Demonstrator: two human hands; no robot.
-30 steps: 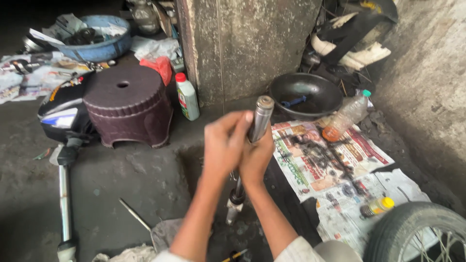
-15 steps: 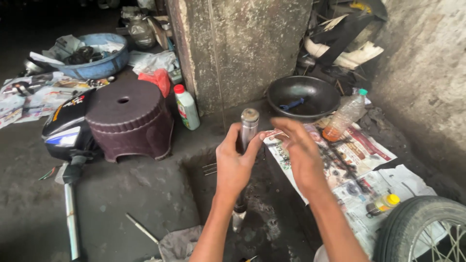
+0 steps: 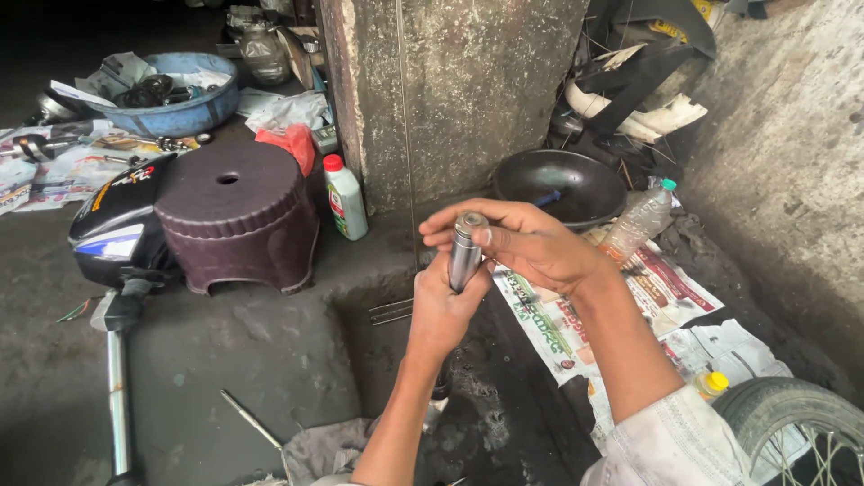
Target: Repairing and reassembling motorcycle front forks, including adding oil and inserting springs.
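The work sits on a grimy concrete floor (image 3: 252,360) at the foot of a rough concrete pillar (image 3: 450,81). At ten o'clock stands a dark plastic stool (image 3: 236,211), a white bottle with a red cap (image 3: 345,196) just beside it; a black bowl (image 3: 559,184) lies at one o'clock, spread newspaper (image 3: 576,333) at four o'clock, and a spoked wheel (image 3: 801,432) at five o'clock. At centre, the left hand (image 3: 443,310) rises from below, fingers clamped around a metal tube (image 3: 464,254) held upright. The right hand (image 3: 531,243) reaches in from four o'clock, its fingers closed over the tube's top end.
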